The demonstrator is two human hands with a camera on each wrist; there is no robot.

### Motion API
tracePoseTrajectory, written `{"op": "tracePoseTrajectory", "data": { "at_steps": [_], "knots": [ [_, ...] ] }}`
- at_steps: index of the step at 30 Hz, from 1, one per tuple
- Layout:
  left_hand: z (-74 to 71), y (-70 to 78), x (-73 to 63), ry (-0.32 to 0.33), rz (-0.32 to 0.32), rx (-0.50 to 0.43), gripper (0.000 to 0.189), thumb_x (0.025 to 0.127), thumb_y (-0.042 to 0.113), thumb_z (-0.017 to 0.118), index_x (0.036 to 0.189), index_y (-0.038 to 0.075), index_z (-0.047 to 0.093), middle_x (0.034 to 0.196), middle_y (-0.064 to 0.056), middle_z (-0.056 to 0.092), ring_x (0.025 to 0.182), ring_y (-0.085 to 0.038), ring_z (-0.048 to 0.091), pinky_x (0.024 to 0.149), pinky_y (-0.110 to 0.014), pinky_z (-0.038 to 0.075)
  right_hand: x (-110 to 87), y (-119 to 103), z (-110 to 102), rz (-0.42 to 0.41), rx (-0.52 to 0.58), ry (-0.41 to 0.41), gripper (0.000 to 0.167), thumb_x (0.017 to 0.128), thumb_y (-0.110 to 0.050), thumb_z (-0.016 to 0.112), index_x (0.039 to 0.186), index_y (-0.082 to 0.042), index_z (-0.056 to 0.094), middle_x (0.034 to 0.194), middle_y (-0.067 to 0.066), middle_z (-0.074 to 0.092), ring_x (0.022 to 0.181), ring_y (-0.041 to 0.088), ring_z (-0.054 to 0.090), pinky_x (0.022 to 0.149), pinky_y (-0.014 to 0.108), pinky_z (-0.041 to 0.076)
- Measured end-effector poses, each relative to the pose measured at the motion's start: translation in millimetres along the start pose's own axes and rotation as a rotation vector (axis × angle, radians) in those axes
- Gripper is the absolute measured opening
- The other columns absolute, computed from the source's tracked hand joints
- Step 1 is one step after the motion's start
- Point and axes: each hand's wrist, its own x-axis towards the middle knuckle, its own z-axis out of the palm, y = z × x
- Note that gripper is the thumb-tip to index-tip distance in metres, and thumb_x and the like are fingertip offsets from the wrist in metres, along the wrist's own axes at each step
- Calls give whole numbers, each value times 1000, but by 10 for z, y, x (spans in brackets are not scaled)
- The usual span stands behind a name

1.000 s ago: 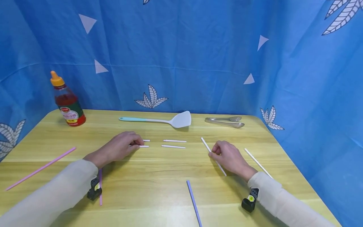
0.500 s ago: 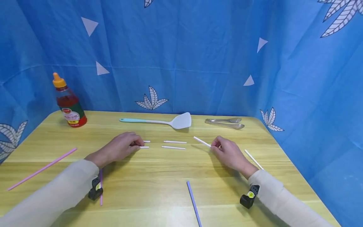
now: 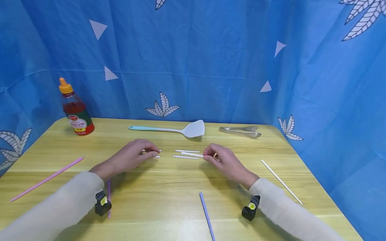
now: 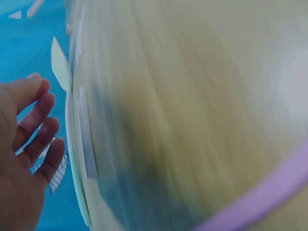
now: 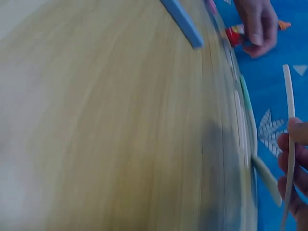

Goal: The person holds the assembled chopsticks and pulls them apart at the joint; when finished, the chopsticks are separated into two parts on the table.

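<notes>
My right hand (image 3: 224,164) pinches a thin white straw (image 3: 192,154) between thumb and fingers, its free end pointing left over two short white straw pieces (image 3: 185,157) at the table's middle. In the right wrist view the held straw (image 5: 289,91) stands out past the fingertips and bends slightly. My left hand (image 3: 135,155) hovers at two more white pieces (image 3: 156,157), partly covering them. Seen from the left wrist, that hand (image 4: 24,139) has its fingers loosely bent and apart, with nothing between them.
At the back lie a white spatula (image 3: 194,129) with a mint handle and metal tongs (image 3: 241,130). A red sauce bottle (image 3: 79,117) stands back left. Pink (image 3: 48,179), purple (image 3: 109,190) and blue (image 3: 206,214) straws lie nearer; another white straw (image 3: 280,180) is at right.
My right hand has lifted the white straw, turned it nearly level and carried it left over the short pieces. My left hand has loosened and shifted slightly right.
</notes>
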Motion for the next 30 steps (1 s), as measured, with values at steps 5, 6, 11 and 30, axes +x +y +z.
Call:
{"op": "tracePoseTrajectory", "data": {
  "at_steps": [5, 6, 11, 30],
  "knots": [
    [62, 165, -17, -49, 4, -111, 30, 113, 41, 61, 121, 18, 79, 113, 2, 74, 104, -17, 63, 94, -42, 54, 69, -126, 144, -79, 26, -39, 7, 106, -16, 73, 107, -9, 72, 98, -3, 71, 90, 8, 64, 82, 27, 57],
    [79, 190, -24, -64, 2, -133, 32, 113, 43, 60, 122, 18, 78, 112, 2, 74, 103, -16, 62, 94, -41, 53, 82, -150, 173, -89, 29, -49, 7, 106, -16, 73, 107, -9, 72, 98, -3, 71, 89, 8, 63, 81, 27, 57],
    [161, 284, -60, -121, 22, -188, 28, 112, 41, 63, 122, 20, 78, 110, 6, 75, 99, -16, 64, 88, -35, 55, 143, -274, 292, -136, 33, -75, 7, 106, -18, 74, 107, -11, 72, 100, -3, 72, 88, 6, 62, 78, 25, 57],
    [159, 264, -280, -53, -17, -180, 5, 105, 24, 74, 107, 21, 76, 88, 8, 68, 73, -13, 53, 64, -26, 45, 156, -419, 401, -63, 16, -149, 9, 108, -23, 70, 107, -16, 76, 91, -7, 71, 65, 4, 48, 61, 21, 43]
  ]
}}
